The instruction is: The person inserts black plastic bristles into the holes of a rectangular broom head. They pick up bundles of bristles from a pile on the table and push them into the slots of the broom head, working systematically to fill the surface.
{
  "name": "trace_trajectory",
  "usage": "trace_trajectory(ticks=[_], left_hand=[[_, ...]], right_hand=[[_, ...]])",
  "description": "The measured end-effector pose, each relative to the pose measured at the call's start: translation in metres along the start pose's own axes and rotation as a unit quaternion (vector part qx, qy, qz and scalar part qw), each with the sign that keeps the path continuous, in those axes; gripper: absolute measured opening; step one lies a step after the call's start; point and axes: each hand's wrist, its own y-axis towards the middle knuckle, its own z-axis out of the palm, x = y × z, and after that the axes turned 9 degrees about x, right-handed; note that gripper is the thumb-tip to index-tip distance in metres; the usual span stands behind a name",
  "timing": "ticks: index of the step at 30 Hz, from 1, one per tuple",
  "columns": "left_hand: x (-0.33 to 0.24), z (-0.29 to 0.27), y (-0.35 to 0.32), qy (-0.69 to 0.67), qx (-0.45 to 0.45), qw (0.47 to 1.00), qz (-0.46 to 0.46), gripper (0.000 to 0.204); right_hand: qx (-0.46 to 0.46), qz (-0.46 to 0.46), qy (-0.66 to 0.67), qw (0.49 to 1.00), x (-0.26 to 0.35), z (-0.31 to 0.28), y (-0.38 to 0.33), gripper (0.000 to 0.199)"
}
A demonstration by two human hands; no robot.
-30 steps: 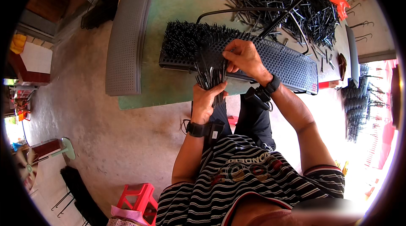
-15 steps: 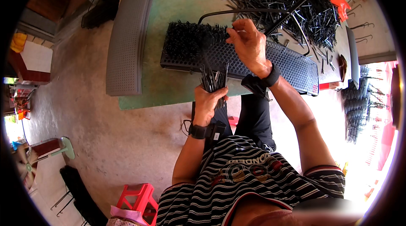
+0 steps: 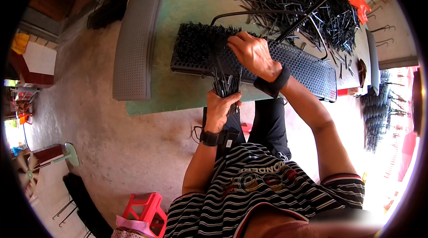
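Note:
A long black perforated panel lies along the table's near edge, its left part filled with upright black bristly pieces. My left hand is closed around a bundle of thin black sticks, held upright just in front of the panel. Over the panel, at the right border of the filled part, is my right hand. Its fingers are pinched together at the holes, and what they hold, if anything, is hidden behind them.
On the green table, a big heap of loose black sticks lies at the back right. A bent black metal rod frame rises behind the panel. Grey perforated sheets are stacked at the left. A red stool stands on the floor.
My right hand has moved left and a little down, from above the panel to its holes beside the filled part. My left hand with the bundle has hardly moved.

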Motion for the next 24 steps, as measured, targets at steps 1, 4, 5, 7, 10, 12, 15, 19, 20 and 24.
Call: trace_trajectory(ticks=[1, 4, 5, 7, 10, 12, 15, 19, 20, 24], left_hand=[[0.001, 0.000, 0.001, -0.005, -0.007, 1.000, -0.002, 0.016], [0.002, -0.002, 0.000, -0.016, -0.006, 1.000, 0.002, 0.015], [0.003, -0.003, 0.001, -0.020, -0.001, 1.000, 0.007, 0.014], [0.004, -0.004, 0.003, -0.001, 0.010, 1.000, 0.017, 0.013], [0.003, -0.005, 0.002, 0.004, 0.006, 1.000, 0.027, 0.013], [0.002, -0.003, 0.001, 0.003, 0.003, 1.000, 0.028, 0.013], [-0.001, -0.001, -0.001, 0.006, 0.015, 1.000, 0.017, 0.014], [-0.003, -0.006, 0.001, 0.019, 0.044, 0.999, 0.003, 0.015], [-0.003, -0.007, 0.002, 0.023, 0.052, 0.998, 0.002, 0.015], [-0.004, -0.005, 0.002, 0.022, 0.057, 0.998, -0.008, 0.016]], right_hand=[[0.010, -0.018, -0.008, 1.000, 0.006, -0.006, -0.002, 0.015], [0.105, -0.130, 0.115, 0.979, 0.031, -0.025, -0.011, 0.036], [0.127, -0.148, 0.136, 0.971, 0.036, -0.026, -0.014, 0.041], [0.166, -0.171, 0.093, 0.967, 0.039, -0.026, -0.021, 0.045], [0.147, -0.228, 0.052, 0.961, 0.033, -0.016, -0.032, 0.048], [0.109, -0.263, 0.042, 0.958, 0.026, -0.009, -0.038, 0.044], [0.071, -0.297, 0.031, 0.952, 0.017, -0.006, -0.039, 0.039], [0.123, -0.266, 0.100, 0.951, 0.009, -0.008, -0.041, 0.040], [0.131, -0.264, 0.106, 0.950, 0.008, -0.009, -0.040, 0.041], [0.153, -0.248, 0.142, 0.946, 0.009, -0.016, -0.035, 0.035]])
